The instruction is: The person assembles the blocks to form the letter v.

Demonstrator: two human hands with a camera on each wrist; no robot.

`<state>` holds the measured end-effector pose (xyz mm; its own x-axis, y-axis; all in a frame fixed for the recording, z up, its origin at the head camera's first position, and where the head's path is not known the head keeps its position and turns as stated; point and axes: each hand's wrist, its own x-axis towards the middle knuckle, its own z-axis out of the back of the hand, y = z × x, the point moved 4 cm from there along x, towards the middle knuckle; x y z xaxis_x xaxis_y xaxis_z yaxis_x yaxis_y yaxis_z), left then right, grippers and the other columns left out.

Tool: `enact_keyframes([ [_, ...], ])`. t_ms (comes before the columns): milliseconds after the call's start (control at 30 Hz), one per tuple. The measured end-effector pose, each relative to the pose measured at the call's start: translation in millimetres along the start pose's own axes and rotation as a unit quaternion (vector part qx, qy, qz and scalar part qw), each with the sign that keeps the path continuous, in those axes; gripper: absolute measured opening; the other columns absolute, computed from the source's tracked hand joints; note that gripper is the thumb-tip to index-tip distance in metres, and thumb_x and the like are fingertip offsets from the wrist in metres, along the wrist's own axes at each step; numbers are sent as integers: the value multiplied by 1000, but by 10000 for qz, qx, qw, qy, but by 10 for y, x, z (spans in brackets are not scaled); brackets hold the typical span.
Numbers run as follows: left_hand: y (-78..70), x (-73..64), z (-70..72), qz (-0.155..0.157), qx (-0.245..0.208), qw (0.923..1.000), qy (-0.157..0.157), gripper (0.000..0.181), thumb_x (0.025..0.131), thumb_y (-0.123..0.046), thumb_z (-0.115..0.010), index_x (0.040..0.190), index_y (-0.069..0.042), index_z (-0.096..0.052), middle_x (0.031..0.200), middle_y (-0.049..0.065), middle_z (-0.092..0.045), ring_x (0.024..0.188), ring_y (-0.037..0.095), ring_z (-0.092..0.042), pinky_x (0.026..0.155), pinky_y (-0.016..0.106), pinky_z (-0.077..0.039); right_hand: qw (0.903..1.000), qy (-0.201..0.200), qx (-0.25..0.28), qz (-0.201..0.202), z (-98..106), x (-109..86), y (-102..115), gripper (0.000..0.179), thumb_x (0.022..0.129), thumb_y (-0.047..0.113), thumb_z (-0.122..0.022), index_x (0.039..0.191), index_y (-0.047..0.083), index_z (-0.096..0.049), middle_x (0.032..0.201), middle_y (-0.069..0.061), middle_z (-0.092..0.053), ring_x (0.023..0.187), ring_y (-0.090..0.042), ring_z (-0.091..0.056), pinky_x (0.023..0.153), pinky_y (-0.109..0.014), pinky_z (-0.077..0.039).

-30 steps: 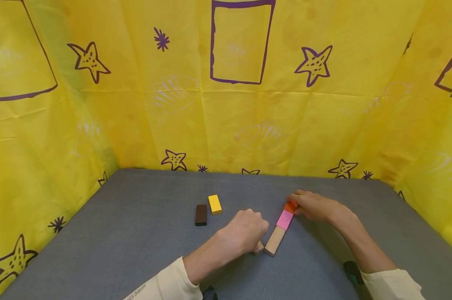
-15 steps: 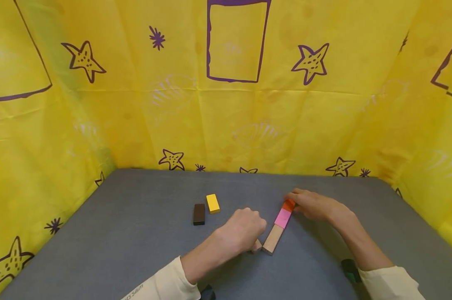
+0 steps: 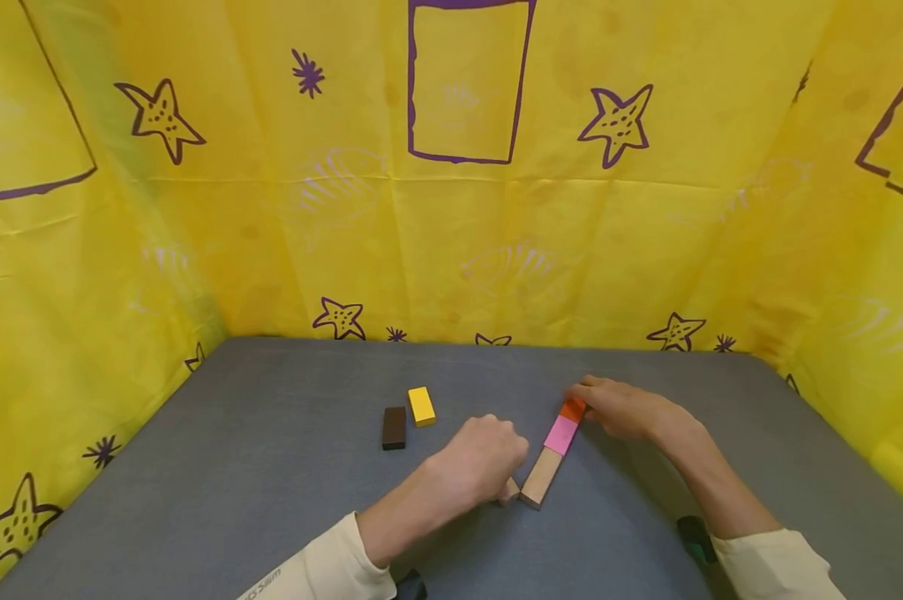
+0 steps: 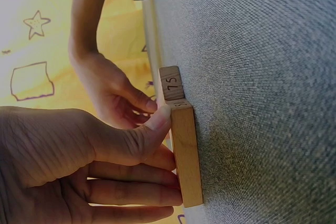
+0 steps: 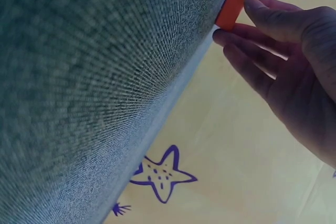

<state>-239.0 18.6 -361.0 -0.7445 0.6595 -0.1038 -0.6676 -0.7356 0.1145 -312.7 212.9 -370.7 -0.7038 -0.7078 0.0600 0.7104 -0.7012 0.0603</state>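
Observation:
In the head view, a plain wooden block, a pink block and an orange-red block lie end to end in a slanting row. My right hand is at the far end, thumb and fingertips gripping the orange-red block. My left hand pinches another wooden block, thumb at its near end and fingers along its side. That block's end meets the near end of the row at an angle. In the left wrist view, the row's wooden block shows "75" on its end.
A dark brown block and a yellow block lie side by side left of the hands on the grey table. A yellow patterned cloth walls in the back and sides.
The head view has shifted a little, so everything sits slightly further left in it. Both hands and the blocks keep their places relative to one another.

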Motion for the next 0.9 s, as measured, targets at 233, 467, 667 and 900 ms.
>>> enact_keyframes([
  [233,1,-4,-1,50,-49,9999,96,31,85,-34,-88,112,-20,-81,74,-5,-64,64,8,-51,60,14,-43,10000,2,56,62,13,-2,-1,32,87,-4,-78,115,7,-68,101,-5,-65,86,-18,-62,80,-38,-57],
  [467,2,0,6,26,79,10000,27,31,85,-36,-88,110,-20,-81,72,-5,-60,63,8,-50,59,15,-43,9987,-72,452,225,148,-31,37,30,92,0,-73,121,4,-69,124,-13,-70,113,-34,-67,99,-53,-54],
  [667,1,-10,13,42,95,9999,-30,31,85,-35,-88,111,-20,-81,72,-5,-61,63,8,-50,59,14,-43,9921,691,1036,-133,244,-78,98,42,95,6,-72,136,3,-64,142,-19,-64,131,-43,-60,107,-60,-49],
  [900,-11,-19,22,30,189,9997,-145,29,83,-36,-89,107,-21,-82,70,-6,-62,61,7,-49,57,14,-42,9860,1253,1097,-55,262,-120,163,53,89,7,-80,139,6,-63,151,-25,-56,139,-48,-53,110,-64,-44],
])
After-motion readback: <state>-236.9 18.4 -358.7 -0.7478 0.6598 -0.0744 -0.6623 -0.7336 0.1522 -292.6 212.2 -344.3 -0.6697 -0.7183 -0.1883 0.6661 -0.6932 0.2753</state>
